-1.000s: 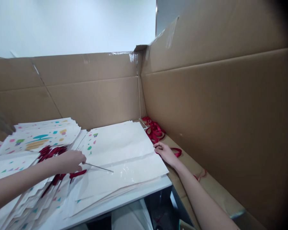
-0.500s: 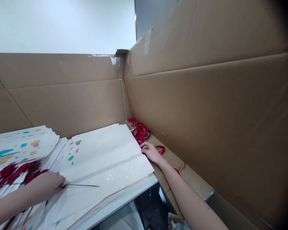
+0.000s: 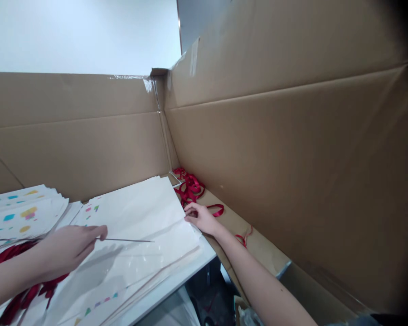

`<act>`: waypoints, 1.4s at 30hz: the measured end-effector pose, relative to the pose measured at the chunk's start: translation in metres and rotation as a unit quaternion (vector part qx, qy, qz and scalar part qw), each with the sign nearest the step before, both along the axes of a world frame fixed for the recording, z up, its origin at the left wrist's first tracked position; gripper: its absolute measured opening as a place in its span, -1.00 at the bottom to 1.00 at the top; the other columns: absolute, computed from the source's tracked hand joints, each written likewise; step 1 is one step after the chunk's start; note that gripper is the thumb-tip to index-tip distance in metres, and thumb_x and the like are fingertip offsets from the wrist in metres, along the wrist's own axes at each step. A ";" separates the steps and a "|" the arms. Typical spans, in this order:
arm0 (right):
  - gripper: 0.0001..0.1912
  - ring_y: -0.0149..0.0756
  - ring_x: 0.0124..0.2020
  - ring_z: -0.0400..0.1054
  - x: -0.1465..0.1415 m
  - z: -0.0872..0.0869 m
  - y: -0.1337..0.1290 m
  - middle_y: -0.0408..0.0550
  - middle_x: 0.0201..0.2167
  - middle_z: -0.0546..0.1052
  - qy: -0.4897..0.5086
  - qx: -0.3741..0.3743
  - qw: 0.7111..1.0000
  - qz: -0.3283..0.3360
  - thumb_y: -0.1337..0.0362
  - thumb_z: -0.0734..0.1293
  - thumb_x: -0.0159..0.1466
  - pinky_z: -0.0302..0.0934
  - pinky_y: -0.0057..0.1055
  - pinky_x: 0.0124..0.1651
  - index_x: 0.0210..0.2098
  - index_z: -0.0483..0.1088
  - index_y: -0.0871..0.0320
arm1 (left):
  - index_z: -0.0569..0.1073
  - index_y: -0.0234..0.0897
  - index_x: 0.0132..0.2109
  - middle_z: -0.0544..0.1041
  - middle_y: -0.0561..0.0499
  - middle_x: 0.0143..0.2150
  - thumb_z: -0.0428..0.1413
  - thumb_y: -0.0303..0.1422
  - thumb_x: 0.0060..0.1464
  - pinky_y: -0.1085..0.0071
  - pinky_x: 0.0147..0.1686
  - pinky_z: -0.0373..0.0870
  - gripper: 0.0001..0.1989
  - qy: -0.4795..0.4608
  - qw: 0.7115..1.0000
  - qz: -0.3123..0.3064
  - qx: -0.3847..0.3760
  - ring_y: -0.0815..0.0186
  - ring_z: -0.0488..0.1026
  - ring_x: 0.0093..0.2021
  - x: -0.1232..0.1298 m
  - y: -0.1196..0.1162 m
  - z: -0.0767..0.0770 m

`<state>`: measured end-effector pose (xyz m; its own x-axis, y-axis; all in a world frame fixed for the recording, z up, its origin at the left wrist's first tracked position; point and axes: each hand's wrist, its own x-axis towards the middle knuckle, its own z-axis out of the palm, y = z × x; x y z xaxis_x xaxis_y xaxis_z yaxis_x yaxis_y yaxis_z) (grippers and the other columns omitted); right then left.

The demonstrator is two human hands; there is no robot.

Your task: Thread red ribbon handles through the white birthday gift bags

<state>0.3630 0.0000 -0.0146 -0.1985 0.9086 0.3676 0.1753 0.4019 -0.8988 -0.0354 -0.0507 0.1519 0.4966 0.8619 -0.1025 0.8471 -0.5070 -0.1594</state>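
My left hand (image 3: 75,244) is closed around a thin dark metal rod (image 3: 129,240), which sticks out to the right over a stack of white paper pieces with coloured confetti prints (image 3: 139,203). I cannot tell whether these are single sheets or flat bags. Bunched dark-red ribbons (image 3: 15,253) lie below and left of that hand, partly hidden by the forearm. At the stack's right edge, my right hand (image 3: 202,218) pinches the upper paper near its side, fingers bent. Behind it lies a tangle of red ribbon (image 3: 191,186).
Tall cardboard walls (image 3: 275,149) close off the back and right. A second printed stack (image 3: 30,210) lies at the left. Under the papers is a white table edge (image 3: 206,258). A loose red thread (image 3: 246,236) rests on the cardboard ledge (image 3: 265,256) at the right.
My left hand has risen and moved right with the rod, away from the red ribbons. My right hand stays at the paper's edge, and the top paper has shifted. The view has turned slightly right.
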 end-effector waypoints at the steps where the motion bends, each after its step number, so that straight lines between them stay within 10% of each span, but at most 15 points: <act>1: -0.75 -0.16 -0.06 0.42 -0.001 0.002 -0.001 0.00 -0.12 0.57 -0.027 0.019 0.999 -0.003 0.26 0.41 0.20 0.25 -0.24 0.05 -0.11 0.48 0.13 | 0.49 -0.11 -0.11 0.59 0.00 -0.27 -0.15 -0.38 0.21 0.28 -0.28 0.30 -0.69 0.003 1.000 -0.028 -0.008 0.10 0.55 -0.28 0.014 0.000 -0.001; 5: -0.73 -0.11 0.10 0.35 0.001 0.009 -0.004 0.03 0.01 0.56 -0.073 0.064 0.995 -0.018 0.16 0.31 0.36 0.16 -0.17 0.19 0.00 0.51 0.07 | 0.48 -0.20 -0.19 0.54 -0.06 -0.25 -0.12 -0.51 0.17 0.27 -0.26 0.28 -0.71 0.030 0.987 -0.158 0.006 0.12 0.49 -0.25 0.069 0.002 -0.015; 13: -0.62 -0.24 -0.15 0.40 0.007 0.003 0.005 -0.03 -0.23 0.56 0.104 -0.013 0.994 0.013 0.01 0.26 0.39 0.20 -0.33 0.01 -0.32 0.52 0.16 | 0.49 -0.23 -0.30 0.45 -0.09 -0.34 0.11 -0.43 0.15 0.23 -0.22 0.26 -0.92 0.027 0.905 -0.411 0.108 0.13 0.36 -0.21 0.179 0.023 -0.043; 19: -0.61 -0.32 -0.33 0.37 0.007 0.007 0.004 -0.08 -0.35 0.55 0.200 -0.126 0.969 0.071 -0.05 0.38 0.28 0.21 -0.41 -0.20 -0.19 0.58 0.17 | 0.55 -0.21 -0.34 0.47 -0.08 -0.35 0.17 -0.37 0.11 0.14 -0.05 0.30 -0.92 0.005 0.853 -0.512 0.098 0.12 0.36 -0.19 0.245 0.031 -0.068; 26: -0.72 -0.33 -0.26 0.43 0.010 0.014 0.004 -0.05 -0.22 0.60 0.289 -0.225 0.927 0.081 0.20 0.53 0.10 0.26 -0.42 -0.17 -0.22 0.59 0.18 | 0.57 -0.23 -0.25 0.53 -0.10 -0.22 0.16 -0.40 0.08 0.14 -0.01 0.35 -0.90 -0.033 0.855 -0.511 0.083 0.11 0.41 -0.11 0.267 0.038 -0.083; 30: -0.77 -0.44 -0.52 0.25 0.014 0.011 0.009 -0.16 -0.50 0.48 0.360 -0.208 0.908 0.060 0.22 0.48 0.08 0.08 -0.49 -0.48 -0.28 0.53 0.20 | 0.53 -0.23 -0.03 0.50 -0.11 0.02 0.07 -0.52 0.11 0.20 0.11 0.32 -0.71 -0.178 0.894 -0.395 0.112 0.14 0.36 0.04 0.249 0.060 -0.083; 35: -0.63 -0.51 -0.65 -0.07 0.017 0.007 0.014 -0.35 -0.69 0.14 0.379 -0.219 0.899 0.003 0.12 0.46 0.08 -0.23 -0.51 -0.59 -0.19 0.50 0.23 | 0.54 -0.26 -0.09 0.51 -0.10 -0.11 0.03 -0.46 0.23 0.19 0.03 0.36 -0.79 -0.148 0.960 -0.218 0.095 0.13 0.39 -0.05 0.226 0.104 -0.101; 42: -0.64 -0.47 -0.61 0.10 0.016 0.006 0.016 -0.28 -0.67 0.26 0.373 -0.197 0.906 -0.019 0.14 0.45 0.09 -0.08 -0.51 -0.60 -0.19 0.53 0.26 | 0.57 -0.28 -0.20 0.53 -0.10 -0.19 0.09 -0.32 0.26 0.28 -0.07 0.37 -0.82 -0.115 0.965 -0.220 0.085 0.15 0.43 -0.10 0.230 0.130 -0.122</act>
<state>0.3786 0.0157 -0.0088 0.0061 0.9995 0.0321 -0.5336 0.0304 -0.8452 0.1948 0.0796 0.0294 0.8117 0.5564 0.1776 0.5778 -0.8094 -0.1050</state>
